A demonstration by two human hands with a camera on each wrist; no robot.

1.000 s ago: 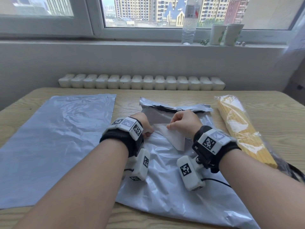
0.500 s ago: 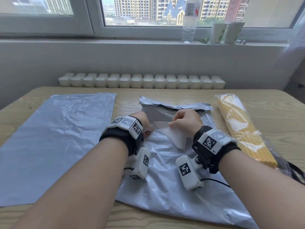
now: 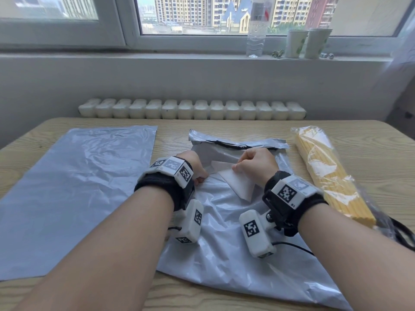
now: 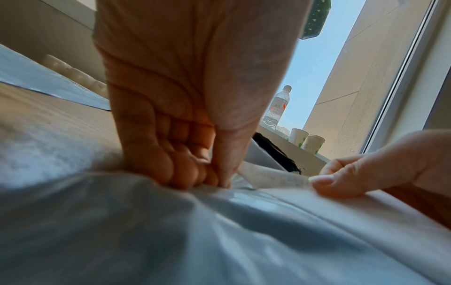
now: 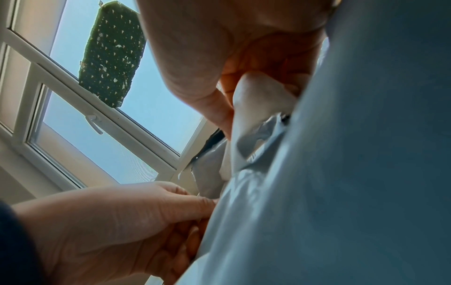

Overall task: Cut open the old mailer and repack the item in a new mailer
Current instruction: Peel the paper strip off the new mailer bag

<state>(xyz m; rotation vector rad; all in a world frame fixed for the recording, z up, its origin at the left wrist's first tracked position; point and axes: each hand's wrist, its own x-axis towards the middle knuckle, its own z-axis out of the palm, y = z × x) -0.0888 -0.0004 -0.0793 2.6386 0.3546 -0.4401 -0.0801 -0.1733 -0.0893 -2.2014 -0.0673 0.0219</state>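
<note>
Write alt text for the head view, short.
Two hands work on a crumpled grey mailer on a wooden table: the left hand pinches the plastic while the right hand pinches a white strip at its flap. A flat grey mailer lies left, a bagged yellow bundle right.

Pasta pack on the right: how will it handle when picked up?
The pasta pack looks long and straight, so probably stiff but brittle if bent. Its glossy loose wrap may slip in a grip. Lifted by one end, it would likely droop or tilt.
</note>
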